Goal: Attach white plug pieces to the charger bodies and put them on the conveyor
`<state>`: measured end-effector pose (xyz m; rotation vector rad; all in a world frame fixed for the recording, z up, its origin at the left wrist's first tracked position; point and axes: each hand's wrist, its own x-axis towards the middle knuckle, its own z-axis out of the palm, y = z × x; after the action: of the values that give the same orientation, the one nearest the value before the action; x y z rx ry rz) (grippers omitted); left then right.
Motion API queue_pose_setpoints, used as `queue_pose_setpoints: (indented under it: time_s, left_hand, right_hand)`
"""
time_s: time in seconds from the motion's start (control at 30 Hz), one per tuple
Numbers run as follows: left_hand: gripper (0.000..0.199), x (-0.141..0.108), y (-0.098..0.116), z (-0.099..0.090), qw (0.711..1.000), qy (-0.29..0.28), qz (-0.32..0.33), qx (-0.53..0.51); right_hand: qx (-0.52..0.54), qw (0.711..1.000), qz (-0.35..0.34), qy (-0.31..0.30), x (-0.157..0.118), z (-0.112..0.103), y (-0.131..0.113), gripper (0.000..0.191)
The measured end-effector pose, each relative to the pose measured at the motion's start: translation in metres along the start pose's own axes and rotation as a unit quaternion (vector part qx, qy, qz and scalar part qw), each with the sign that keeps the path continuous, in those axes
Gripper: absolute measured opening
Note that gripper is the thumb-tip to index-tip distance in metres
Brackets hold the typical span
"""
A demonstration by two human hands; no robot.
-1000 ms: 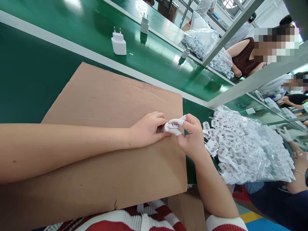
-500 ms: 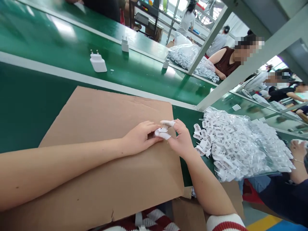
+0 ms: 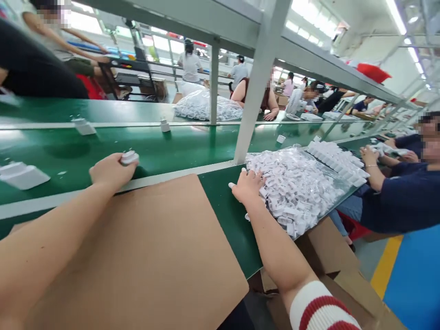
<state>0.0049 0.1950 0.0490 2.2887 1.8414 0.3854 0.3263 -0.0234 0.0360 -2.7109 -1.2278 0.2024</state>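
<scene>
Over the green conveyor belt (image 3: 185, 137), my left hand (image 3: 112, 174) grips a white plug adapter (image 3: 130, 157) between thumb and fingers, its pins pointing up. My right hand (image 3: 248, 185) reaches to the near left edge of a heap of white plug parts (image 3: 295, 188) on clear plastic. Its fingers are apart, with white covers on the thumb and a fingertip; some fingers rest over the parts. Nothing shows held in it. Below and between my arms lies a flat cardboard sheet (image 3: 161, 238).
More white adapters stand on the belt, one large and close (image 3: 24, 175) and one farther back (image 3: 83, 126). A grey upright post (image 3: 256, 87) rises behind my right hand. At right, a co-worker in a dark sleeve (image 3: 405, 192) sits beside stacked white parts (image 3: 338, 160).
My hands were together over the cardboard around a white part. The left has moved away left to the belt with the adapter; the right has moved to the heap. The view has turned and tilted up.
</scene>
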Motion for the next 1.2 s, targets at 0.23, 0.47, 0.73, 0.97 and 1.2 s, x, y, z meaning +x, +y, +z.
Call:
queue_pose_setpoints:
  time_s: [0.23, 0.47, 0.73, 0.97, 1.2]
  left_hand:
    - [0.107, 0.000, 0.010, 0.017, 0.977, 0.080, -0.197, -0.033]
    - [0.095, -0.106, 0.048, 0.033, 0.987, 0.054, 0.130, -0.081]
    - [0.053, -0.137, 0.037, 0.075, 0.936, -0.088, 0.301, -0.160]
    - [0.050, -0.129, 0.030, 0.080, 0.922, -0.090, 0.347, -0.144]
    - [0.048, -0.132, 0.031, 0.076, 0.914, -0.077, 0.371, -0.147]
  right_hand:
    - [0.000, 0.998, -0.060, -0.004, -0.003, -0.001, -0.001, 0.065]
    - [0.024, 0.985, -0.167, -0.022, -0.026, -0.007, -0.011, 0.054]
    - [0.081, 0.986, -0.149, -0.008, -0.023, -0.019, -0.002, 0.061]
    - [0.044, 0.999, 0.012, 0.016, 0.006, -0.013, 0.011, 0.075]
    - [0.079, 0.985, 0.146, 0.045, 0.024, -0.018, 0.037, 0.074]
